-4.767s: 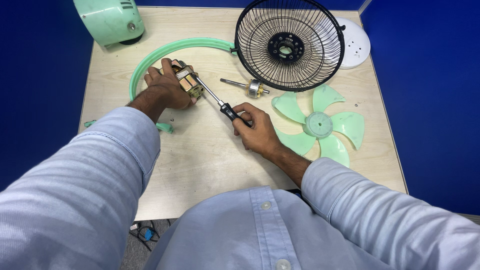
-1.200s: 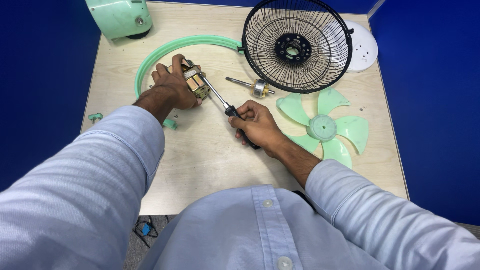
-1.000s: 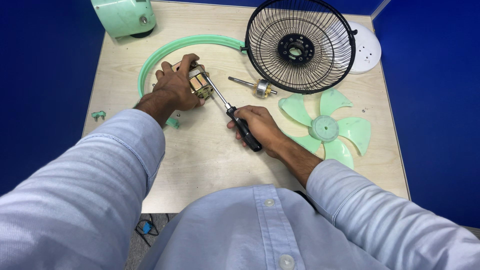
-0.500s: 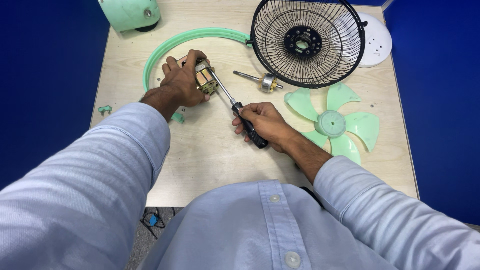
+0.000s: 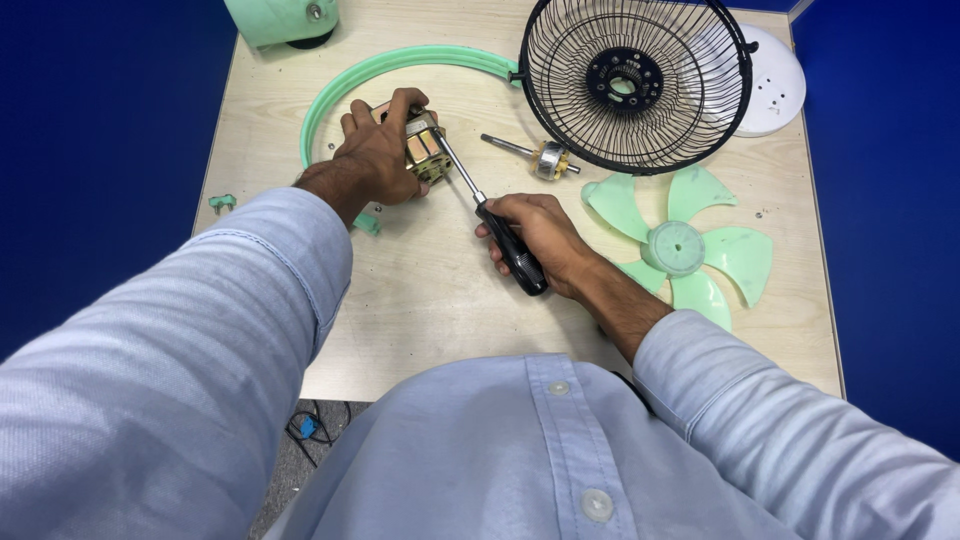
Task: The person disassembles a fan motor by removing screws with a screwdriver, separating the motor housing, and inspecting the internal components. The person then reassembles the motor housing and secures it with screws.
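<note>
The person leans over a pale wooden counter (image 5: 420,300), both sleeves light blue. The left hand (image 5: 375,160) is cupped over a small fan motor (image 5: 425,155), its grip closed around the block and pressing it down on the counter, just inside the curve of a mint-green ring (image 5: 400,62). The right hand (image 5: 540,235) has its grip wrapped tight around the black handle of a screwdriver (image 5: 490,225), whose bright shaft slants up and left until the tip meets the top of the motor, right beside the left fingertips.

What I would worry about is that tip. It sits so close to the holding fingers that, if it jumps out of its seat under pressure, it could skid across the metal into them. The shaft also comes in at a slant rather than square, which I think makes a slip or a chewed screw head more likely. And the motor is held by palm pressure alone, so a hard twist might roll it.

The motor looks compact and boxy, with brassy, copper-toned windings showing between darker metal plates; much of it is hidden under the hand.

Near it lie a rotor with its shaft (image 5: 540,158), a black wire guard (image 5: 635,85), a green fan blade (image 5: 685,245) and a white round cover (image 5: 775,85).
</note>
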